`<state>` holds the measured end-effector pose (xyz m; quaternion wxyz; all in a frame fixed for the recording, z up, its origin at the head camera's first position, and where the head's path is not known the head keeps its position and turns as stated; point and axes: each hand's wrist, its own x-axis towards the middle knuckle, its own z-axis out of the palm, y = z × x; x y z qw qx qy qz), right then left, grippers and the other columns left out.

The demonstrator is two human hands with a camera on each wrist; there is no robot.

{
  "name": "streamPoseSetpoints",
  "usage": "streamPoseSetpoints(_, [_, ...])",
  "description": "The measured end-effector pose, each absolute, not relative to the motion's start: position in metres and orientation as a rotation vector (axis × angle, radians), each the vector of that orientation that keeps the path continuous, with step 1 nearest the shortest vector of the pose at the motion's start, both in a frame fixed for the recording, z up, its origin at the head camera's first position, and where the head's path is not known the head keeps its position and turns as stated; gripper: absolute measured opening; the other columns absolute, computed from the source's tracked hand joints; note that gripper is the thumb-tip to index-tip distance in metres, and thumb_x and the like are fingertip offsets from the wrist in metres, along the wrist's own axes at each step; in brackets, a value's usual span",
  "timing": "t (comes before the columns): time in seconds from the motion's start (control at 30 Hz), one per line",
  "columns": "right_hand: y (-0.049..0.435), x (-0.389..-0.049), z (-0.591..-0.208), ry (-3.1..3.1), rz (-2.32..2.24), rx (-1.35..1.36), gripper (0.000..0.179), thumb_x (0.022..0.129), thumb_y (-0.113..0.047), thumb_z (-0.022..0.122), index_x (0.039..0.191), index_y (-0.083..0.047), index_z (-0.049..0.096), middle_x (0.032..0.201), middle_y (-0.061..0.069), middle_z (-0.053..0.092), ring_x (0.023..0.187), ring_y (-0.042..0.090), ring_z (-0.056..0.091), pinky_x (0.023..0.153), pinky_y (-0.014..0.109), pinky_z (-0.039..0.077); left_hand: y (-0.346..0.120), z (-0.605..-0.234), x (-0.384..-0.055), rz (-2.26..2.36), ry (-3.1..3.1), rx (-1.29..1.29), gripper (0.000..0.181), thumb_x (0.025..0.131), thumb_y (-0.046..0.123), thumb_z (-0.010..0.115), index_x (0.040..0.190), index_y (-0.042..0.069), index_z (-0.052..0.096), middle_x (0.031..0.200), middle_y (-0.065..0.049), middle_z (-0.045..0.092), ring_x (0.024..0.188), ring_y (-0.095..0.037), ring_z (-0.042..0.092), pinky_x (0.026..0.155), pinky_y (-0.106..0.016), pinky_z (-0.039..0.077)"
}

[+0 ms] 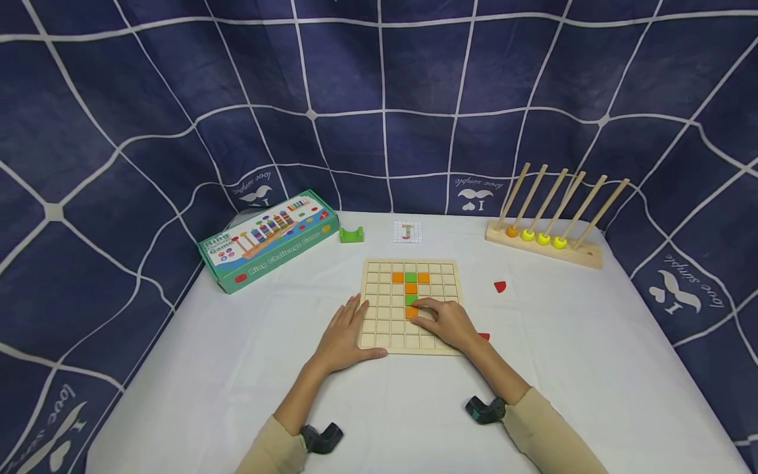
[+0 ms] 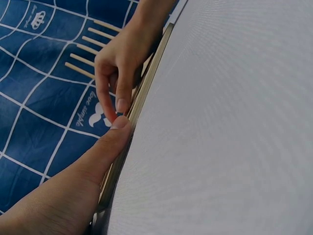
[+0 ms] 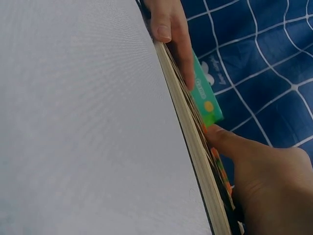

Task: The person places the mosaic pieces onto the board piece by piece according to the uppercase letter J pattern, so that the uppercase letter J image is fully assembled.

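Wooden grid board (image 1: 385,326) lies flat around the middle of the worktop (image 1: 249,395), well in from its left and right edges. Six small tiles sit in its cells: an orange, a green (image 1: 411,277) and another orange along one row near the board's far side, then orange, green and orange running toward the person from the middle one.

The person's right grip (image 1: 451,324) pinches the lowest orange tile (image 1: 411,313) between forefinger and thumb, with the tile down on the board. The left grip (image 1: 342,343) holds nothing between its fingers; they lie straight along the board's left edge, and the thumb touches its near edge.

Toward the worktop's far edge, beyond the board, is a card (image 1: 408,232) with a figure in coloured squares. A green block (image 1: 351,235) with a hollowed top stands left of it, just beside a green game box (image 1: 272,240) set askew at the far left corner. At the far right corner stands a wooden rack (image 1: 586,257) of six pegs, with one orange and three yellow beads at its base. One red piece (image 1: 500,286) lies right of the board; another (image 1: 484,336) is partly hidden by the right arm.
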<state>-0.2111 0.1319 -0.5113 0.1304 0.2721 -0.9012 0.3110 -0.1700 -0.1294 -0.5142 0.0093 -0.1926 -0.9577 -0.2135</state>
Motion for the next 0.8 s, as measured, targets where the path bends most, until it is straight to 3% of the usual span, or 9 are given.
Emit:
streamPoseSetpoints(0.03, [0.132, -0.211, -0.511, -2.611, 0.912, 0.791, 0.034, 0.077, -0.039, 0.073, 0.103, -0.018, 0.071, 0.049, -0.013, 0.039, 0.045, -0.001, 0.02, 0.044, 0.019, 0.027, -0.13, -0.514, -0.17, -0.665, -2.996, -0.599, 0.113, 0.066, 0.077, 0.057, 0.146, 0.005, 0.023, 0.153, -0.011, 0.012, 0.14, -0.02, 0.004, 0.112, -0.036, 0.007])
streamPoseSetpoints(0.13, [0.136, -0.213, -0.51, -2.601, 0.95, 0.779, 0.033, 0.077, -0.039, 0.073, 0.103, -0.019, 0.07, 0.049, -0.009, 0.043, 0.044, -0.001, 0.021, 0.044, 0.021, 0.031, -0.13, -0.514, -0.169, -0.675, -2.989, -0.598, 0.113, 0.066, 0.076, 0.057, 0.146, 0.005, 0.023, 0.153, -0.012, 0.013, 0.14, -0.021, 0.005, 0.112, -0.037, 0.007])
streamPoseSetpoints(0.43, [0.193, -0.224, -0.505, -2.578, 0.983, 0.553, 0.031, 0.078, -0.031, 0.074, 0.104, -0.015, 0.069, 0.048, -0.012, 0.032, 0.042, 0.005, 0.026, 0.038, 0.022, 0.023, -0.129, -0.517, -0.17, -0.704, -2.964, -0.613, 0.114, 0.065, 0.077, 0.058, 0.146, 0.004, 0.024, 0.152, -0.013, 0.015, 0.14, -0.022, 0.006, 0.112, -0.038, 0.008])
streamPoseSetpoints(0.8, [0.282, -0.237, -0.51, -2.623, 0.86, 0.271, 0.035, 0.077, -0.026, 0.076, 0.106, -0.008, 0.068, 0.05, -0.005, 0.035, 0.046, 0.011, 0.03, 0.041, 0.026, 0.024, -0.129, -0.515, -0.17, -0.677, -2.982, -0.598, 0.114, 0.065, 0.077, 0.058, 0.146, 0.004, 0.024, 0.153, -0.012, 0.014, 0.14, -0.021, 0.005, 0.112, -0.035, 0.006])
